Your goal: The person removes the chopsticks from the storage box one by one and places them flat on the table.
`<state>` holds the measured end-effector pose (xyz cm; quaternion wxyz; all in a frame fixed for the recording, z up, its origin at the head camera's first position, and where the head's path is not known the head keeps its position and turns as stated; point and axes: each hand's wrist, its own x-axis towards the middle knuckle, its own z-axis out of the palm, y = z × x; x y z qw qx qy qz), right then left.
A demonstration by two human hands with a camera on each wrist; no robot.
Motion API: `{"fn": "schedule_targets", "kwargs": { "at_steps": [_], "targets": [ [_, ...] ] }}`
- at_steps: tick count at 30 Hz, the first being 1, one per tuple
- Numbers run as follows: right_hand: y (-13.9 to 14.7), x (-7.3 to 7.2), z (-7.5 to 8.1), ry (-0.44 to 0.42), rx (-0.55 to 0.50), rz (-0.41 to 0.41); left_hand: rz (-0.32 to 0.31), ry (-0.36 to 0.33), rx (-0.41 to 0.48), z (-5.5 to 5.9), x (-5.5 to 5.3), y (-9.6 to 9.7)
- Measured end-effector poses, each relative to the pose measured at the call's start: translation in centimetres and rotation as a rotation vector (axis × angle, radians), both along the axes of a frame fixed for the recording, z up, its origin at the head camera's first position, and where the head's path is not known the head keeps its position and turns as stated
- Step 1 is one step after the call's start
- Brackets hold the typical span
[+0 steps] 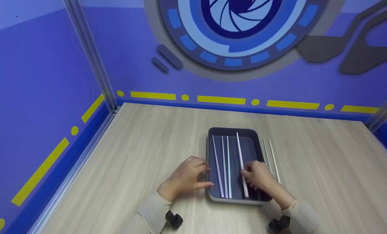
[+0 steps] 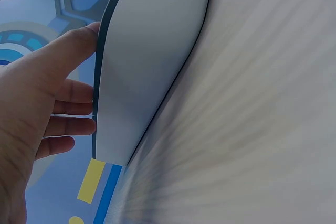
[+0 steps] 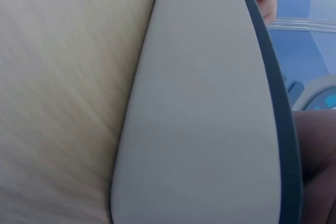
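A dark shallow tray [image 1: 250, 146] with a pale outer wall [image 3: 199, 108] stands on the table. Several slim, shiny chopsticks [image 1: 224, 165] lie lengthwise in its left half. My right hand [image 1: 261, 177] is over the tray's right side and pinches a pinkish chopstick [image 1: 240, 149] near its lower part; whether a second one lies against it I cannot tell. At the left rim rests my left hand [image 1: 188, 175], thumb and fingers apart. In the left wrist view its fingertips touch the tray's edge [image 2: 100, 77]. The right wrist view mostly hides the right hand behind the tray.
Right of the tray, two more chopsticks [image 1: 273, 152] lie on the wooden table [image 1: 141, 139], partly behind the right forearm. Blue printed panels [image 1: 131, 65] wall the table at the back and left, with a metal post [image 1: 92, 55] at the corner.
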<state>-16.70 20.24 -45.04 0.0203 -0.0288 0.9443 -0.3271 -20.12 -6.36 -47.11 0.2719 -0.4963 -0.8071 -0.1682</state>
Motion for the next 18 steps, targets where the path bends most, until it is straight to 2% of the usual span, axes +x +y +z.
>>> {"fn": "schedule_targets", "kwargs": {
  "at_steps": [9, 18],
  "targets": [
    [0.6, 0.1, 0.4, 0.007, 0.008, 0.005, -0.007, -0.023, 0.015, 0.0, 0.1, -0.1],
    [1.4, 0.3, 1.0, 0.002, -0.010, 0.012, -0.003, -0.015, 0.009, 0.0, -0.1, -0.1]
  ]
}}
